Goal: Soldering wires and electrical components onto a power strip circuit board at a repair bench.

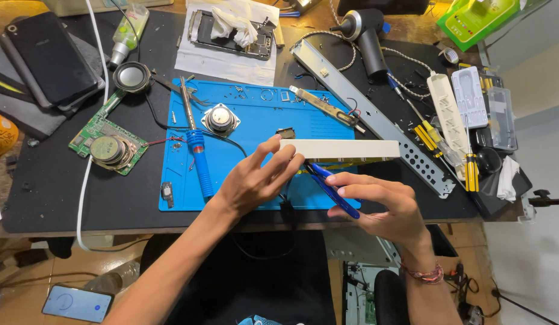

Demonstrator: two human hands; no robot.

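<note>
white bar held over the blue mat, cutters at its near end

the left hand [252, 180] grips the near end of a long white plastic bar [339, 150], fingers [279, 162] pressed along its side and thumb raised, so the bar stays level above the blue silicone work mat [255, 120] at the middle of the bench [51, 192]. the right hand [382, 201] holds blue-handled cutters [330, 186] with fingers curled round the handles, the tip aimed toward 10 o'clock at the bar's underside beside the left fingers; whether the tip touches is hard to tell. holding the bar off the mat seems to leave room for the tool below it.

on the mat, a blue-handled soldering iron [195, 144] lies at 9 o'clock from the hands, with a small round speaker [220, 118] just beyond it. a green circuit board with a speaker [108, 147] sits further out at 9 o'clock. at 2 o'clock lie a perforated metal rail [376, 120], yellow-handled screwdrivers [433, 141] and a white power strip [445, 108]. a dark phone [48, 57] rests at 10 o'clock.
</note>
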